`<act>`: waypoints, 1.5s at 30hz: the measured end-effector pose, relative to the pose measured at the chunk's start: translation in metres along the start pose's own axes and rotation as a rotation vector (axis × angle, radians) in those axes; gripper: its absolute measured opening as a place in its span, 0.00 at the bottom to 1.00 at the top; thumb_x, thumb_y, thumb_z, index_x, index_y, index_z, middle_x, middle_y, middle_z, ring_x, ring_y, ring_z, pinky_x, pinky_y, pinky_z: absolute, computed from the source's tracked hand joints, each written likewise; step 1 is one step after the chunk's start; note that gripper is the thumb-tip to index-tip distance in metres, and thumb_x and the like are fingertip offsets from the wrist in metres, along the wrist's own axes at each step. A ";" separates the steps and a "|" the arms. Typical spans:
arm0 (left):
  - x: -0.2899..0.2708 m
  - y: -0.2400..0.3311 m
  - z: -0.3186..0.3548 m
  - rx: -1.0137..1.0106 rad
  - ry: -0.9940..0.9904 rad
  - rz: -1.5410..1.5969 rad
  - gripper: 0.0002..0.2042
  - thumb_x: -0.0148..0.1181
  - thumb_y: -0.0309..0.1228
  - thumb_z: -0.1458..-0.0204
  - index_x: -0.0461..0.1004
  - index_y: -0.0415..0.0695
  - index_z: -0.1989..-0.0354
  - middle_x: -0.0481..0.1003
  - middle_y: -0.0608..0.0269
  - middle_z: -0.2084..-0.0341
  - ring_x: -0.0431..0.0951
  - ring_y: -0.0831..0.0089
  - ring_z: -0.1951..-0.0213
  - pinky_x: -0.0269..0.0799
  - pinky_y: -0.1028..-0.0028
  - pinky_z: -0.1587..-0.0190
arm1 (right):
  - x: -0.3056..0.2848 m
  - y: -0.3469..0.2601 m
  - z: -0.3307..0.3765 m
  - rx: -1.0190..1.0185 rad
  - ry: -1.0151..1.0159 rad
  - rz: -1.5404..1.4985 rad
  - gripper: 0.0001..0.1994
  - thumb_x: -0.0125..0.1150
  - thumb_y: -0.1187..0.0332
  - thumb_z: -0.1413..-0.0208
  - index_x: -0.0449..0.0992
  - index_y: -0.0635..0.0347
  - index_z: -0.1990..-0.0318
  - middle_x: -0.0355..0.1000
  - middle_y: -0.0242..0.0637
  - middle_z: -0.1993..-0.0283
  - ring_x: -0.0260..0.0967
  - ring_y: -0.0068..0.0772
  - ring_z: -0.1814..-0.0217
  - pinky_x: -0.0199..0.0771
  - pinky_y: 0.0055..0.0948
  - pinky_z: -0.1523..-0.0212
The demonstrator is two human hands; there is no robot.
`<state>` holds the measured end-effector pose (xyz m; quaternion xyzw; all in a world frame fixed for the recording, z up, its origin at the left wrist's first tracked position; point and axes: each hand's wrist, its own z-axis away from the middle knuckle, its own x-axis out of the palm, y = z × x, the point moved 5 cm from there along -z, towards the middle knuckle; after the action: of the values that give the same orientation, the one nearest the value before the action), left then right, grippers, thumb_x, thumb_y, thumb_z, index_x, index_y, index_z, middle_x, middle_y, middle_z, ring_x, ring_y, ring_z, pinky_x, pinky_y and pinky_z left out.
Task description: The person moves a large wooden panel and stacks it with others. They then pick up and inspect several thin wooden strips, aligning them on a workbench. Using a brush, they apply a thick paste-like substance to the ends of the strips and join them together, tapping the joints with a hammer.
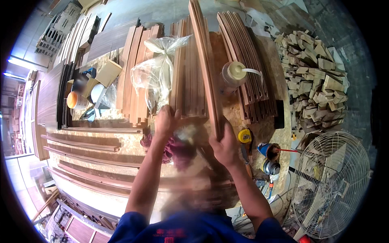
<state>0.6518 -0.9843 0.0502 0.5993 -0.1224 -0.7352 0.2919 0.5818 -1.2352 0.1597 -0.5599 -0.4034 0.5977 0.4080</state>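
Observation:
My right hand [225,146] is closed round the near end of a long reddish-brown wooden strip [205,65], which is raised and points away from me. My left hand [165,122] has its fingers curled in, beside the near ends of a stack of wooden strips [189,81]; what it grips, if anything, is hidden. Just past it lies a knotted clear plastic bag [156,75] on more wooden boards. Beneath my left wrist is a crumpled dark red cloth [178,150] on the worktable. To the right of the raised strip stands a squeeze bottle [234,75] with a bent spout.
Grooved strips [247,65] are stacked at the right. Near them lie a yellow tape measure [244,136], a blue can [266,150] and a power tool [271,167]. A large wire-caged fan [332,182] stands right of the table. Several loose strips [93,162] lie at the left.

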 end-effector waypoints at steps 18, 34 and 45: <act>0.008 0.035 0.196 -0.017 -0.225 0.439 0.33 0.69 0.37 0.49 0.58 0.40 0.38 0.78 0.49 0.63 0.82 0.56 0.65 0.79 0.60 0.62 | 0.066 -0.014 0.014 0.281 -0.232 -0.311 0.33 0.69 0.61 0.41 0.63 0.65 0.34 0.69 0.45 0.49 0.69 0.42 0.44 0.71 0.44 0.45; 0.129 0.016 0.154 -0.125 -0.379 0.971 0.23 0.43 0.48 0.28 0.71 0.37 0.48 0.71 0.55 0.55 0.71 0.67 0.53 0.68 0.63 0.45 | 0.032 0.076 -0.028 0.245 -0.055 0.171 0.32 0.67 0.52 0.45 0.70 0.77 0.48 0.71 0.65 0.45 0.71 0.59 0.42 0.72 0.48 0.43; 0.106 0.047 0.206 0.110 -0.480 1.071 0.32 0.33 0.54 0.27 0.66 0.35 0.36 0.70 0.45 0.39 0.70 0.57 0.38 0.63 0.63 0.34 | 0.038 0.055 0.004 0.106 0.099 0.387 0.30 0.69 0.61 0.48 0.66 0.69 0.41 0.75 0.52 0.52 0.76 0.47 0.52 0.77 0.46 0.50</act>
<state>0.4570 -1.1181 0.0407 0.2849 -0.5086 -0.5931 0.5554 0.5747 -1.2181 0.0957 -0.6335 -0.2358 0.6571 0.3335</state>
